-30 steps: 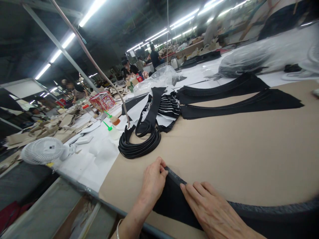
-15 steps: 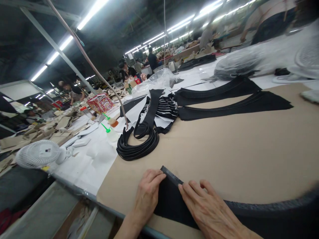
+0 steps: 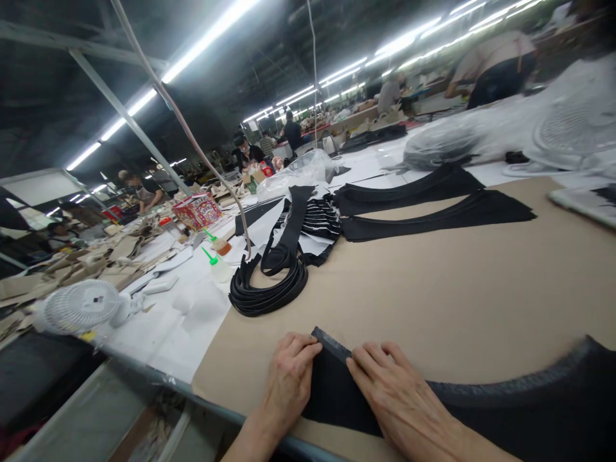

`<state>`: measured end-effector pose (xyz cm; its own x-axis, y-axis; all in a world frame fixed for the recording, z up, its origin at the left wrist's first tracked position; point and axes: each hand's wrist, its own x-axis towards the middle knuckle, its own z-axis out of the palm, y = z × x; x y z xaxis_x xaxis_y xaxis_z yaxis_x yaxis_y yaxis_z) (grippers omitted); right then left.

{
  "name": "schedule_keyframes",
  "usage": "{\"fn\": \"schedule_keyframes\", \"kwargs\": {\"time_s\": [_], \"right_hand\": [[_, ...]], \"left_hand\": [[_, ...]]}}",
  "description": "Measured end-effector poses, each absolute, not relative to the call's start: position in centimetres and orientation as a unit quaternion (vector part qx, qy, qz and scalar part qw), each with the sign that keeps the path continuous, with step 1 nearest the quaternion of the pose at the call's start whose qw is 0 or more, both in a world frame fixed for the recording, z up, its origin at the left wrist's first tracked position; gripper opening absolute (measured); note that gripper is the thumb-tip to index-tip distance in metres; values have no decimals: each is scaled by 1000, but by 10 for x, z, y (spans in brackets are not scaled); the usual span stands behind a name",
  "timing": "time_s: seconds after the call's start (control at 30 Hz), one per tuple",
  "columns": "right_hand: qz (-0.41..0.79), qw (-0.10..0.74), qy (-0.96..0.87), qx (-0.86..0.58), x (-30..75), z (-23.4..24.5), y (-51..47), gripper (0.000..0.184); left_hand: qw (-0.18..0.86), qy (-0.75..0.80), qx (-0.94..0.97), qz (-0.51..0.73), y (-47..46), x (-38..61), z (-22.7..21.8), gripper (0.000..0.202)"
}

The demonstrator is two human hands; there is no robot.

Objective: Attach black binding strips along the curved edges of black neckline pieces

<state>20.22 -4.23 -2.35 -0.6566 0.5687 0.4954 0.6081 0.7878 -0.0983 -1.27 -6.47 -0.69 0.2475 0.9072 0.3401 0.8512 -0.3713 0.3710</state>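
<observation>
A long black fabric piece (image 3: pixel 339 398) lies along the near side of the table, with a shinier dark strip (image 3: pixel 332 343) running along its curved upper edge. At the piece's left corner my left hand (image 3: pixel 291 375) is closed, thumb and fingers pinching the edge. My right hand (image 3: pixel 397 391) has its bent fingertips on the same edge a little further right, thumb tucked below. A short stretch of the strip shows between the two hands. My right forearm hides part of the fabric.
Beyond my hands lie coiled black strips (image 3: pixel 269 295) and two stacks of curved black pieces (image 3: pixel 433 221). Glue bottles (image 3: pixel 217 266) with green tips and a small white fan (image 3: pixel 79 307) stand left. A hose (image 3: pixel 192 151) hangs down to the table. Plastic-wrapped goods (image 3: pixel 443 141) sit behind.
The view has swung slightly right, so the fabric's far right end now shows. Both hands keep their hold at nearly the same spots on the edge.
</observation>
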Motion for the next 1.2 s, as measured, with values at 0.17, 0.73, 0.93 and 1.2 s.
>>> {"fn": "schedule_keyframes", "kwargs": {"time_s": [0.17,0.73,0.93,1.2], "right_hand": [[81,215,-890,-394,195,-4,-39,22],[177,143,-841,-490,172,7,-18,7],[222,170,-835,-474,176,7,-20,10],[89,237,-888,-385,183,-14,-30,19]], "left_hand": [[86,574,780,233,-52,-8,8,29],[185,524,827,83,-10,-8,36,14],[173,509,837,100,-12,-12,33,17],[76,450,883,112,-18,-24,22,24]]}}
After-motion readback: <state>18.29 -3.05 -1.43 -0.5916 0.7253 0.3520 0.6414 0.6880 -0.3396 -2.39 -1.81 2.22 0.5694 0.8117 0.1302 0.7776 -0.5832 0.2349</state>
